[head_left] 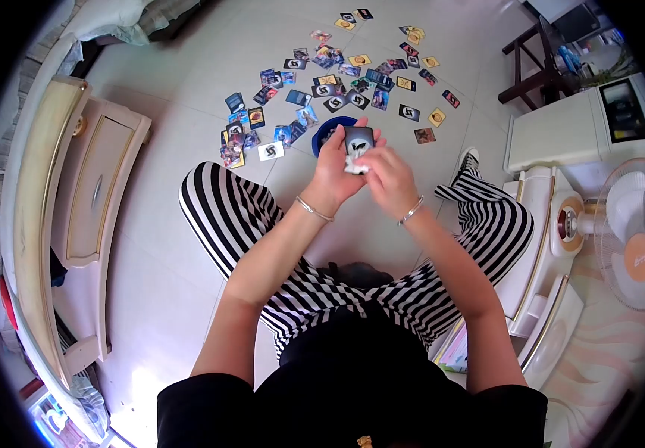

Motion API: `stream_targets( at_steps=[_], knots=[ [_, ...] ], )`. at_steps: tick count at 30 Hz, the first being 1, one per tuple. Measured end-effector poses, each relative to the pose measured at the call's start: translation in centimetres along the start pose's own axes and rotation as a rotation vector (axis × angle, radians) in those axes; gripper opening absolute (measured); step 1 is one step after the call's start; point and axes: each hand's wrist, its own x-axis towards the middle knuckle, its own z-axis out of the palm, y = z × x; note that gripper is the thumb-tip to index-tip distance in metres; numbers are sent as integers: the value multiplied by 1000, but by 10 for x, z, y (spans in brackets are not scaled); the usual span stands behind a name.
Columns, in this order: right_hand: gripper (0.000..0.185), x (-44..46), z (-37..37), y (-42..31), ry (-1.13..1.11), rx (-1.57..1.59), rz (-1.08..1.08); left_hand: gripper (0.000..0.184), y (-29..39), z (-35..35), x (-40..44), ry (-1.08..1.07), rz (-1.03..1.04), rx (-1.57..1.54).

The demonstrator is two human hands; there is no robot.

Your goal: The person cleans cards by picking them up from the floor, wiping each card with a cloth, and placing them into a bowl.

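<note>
White tissue pressed to a dark card

The left hand (330,168) is turned palm up, its fingers partly curled around the dark card (359,138), probably so the palm backs it and its pale emblem faces the eyes. The right hand (391,178) is nearly closed, fingertips pinching the white tissue (354,166) against the card's lower part; the left seems to steady what the right presses on. Both are above the floor (166,187), just beside the blue bowl (317,138), which sits within easy reach, between the knees and the scattered cards (380,98). These lie flat, some overlapping, perhaps spread loosely so that many faces show at once.

Counted: two hands, one tissue, one bowl, two bracelets, one on each wrist, and one fan (639,235) at the right. One card shows in the grasp; whether others lie beneath it, I cannot tell. Those on the floor number several dozen, too overlapped for an exact count
</note>
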Motion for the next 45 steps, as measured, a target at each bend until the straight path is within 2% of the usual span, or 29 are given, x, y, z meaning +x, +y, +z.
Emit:
stream_targets(
  at_steps=[3,6,8,13,15,16,18,19,20,22,24,26,27,28,30,31,32,34,35,38,40,42,45],
  knots=[
    [20,16,-1,19,70,-93,19,49,-6,19,-11,102,-32,28],
    [19,22,1,21,72,-96,116,49,-3,9,-7,72,17,-2],
    [18,6,1,5,-49,-30,75,48,5,-10,6,44,66,-13],
    [20,-26,-13,3,-100,172,194,42,10,9,-4,52,99,5],
    [18,-28,-22,9,-81,520,584,41,9,10,-1,33,91,-2],
    [18,-28,-25,14,-80,519,583,39,8,10,-1,19,88,-13],
    [19,-20,-26,24,171,930,803,37,7,10,1,31,78,-1],
    [21,-14,-26,25,238,988,812,34,6,9,3,46,67,11],
    [21,-12,-26,24,237,988,812,34,6,3,5,47,68,11],
    [21,-3,-22,15,324,1016,793,31,5,-1,7,142,54,232],
    [19,-4,-12,7,246,981,737,30,-5,-3,3,172,79,274],
    [16,1,2,-4,186,691,584,29,-11,-2,0,108,75,349],
    [13,8,7,-1,212,367,344,34,-13,-1,1,60,81,354],
    [13,12,6,1,213,368,349,34,-12,-1,-1,64,77,355],
    [17,21,0,0,171,83,279,44,-6,0,-5,17,-59,96],
    [17,26,-2,1,171,39,275,46,-4,0,-6,-32,-98,63],
    [17,24,-2,3,170,40,273,46,-3,2,-5,-32,-96,62],
    [21,18,-1,5,70,-91,122,52,-1,12,-6,-11,-65,28],
    [22,10,-2,1,29,-130,34,55,1,14,-7,-67,-38,55],
    [21,0,-2,-11,-17,-34,18,58,-1,6,-3,-80,-44,-14],
    [20,9,-2,-11,-14,-22,0,53,-4,10,-5,-52,-81,-4],
    [18,23,1,-2,49,-133,15,47,-4,7,-6,25,-129,60],
    [16,30,2,8,52,-256,-2,44,1,6,-7,33,-64,99]
  ],
)
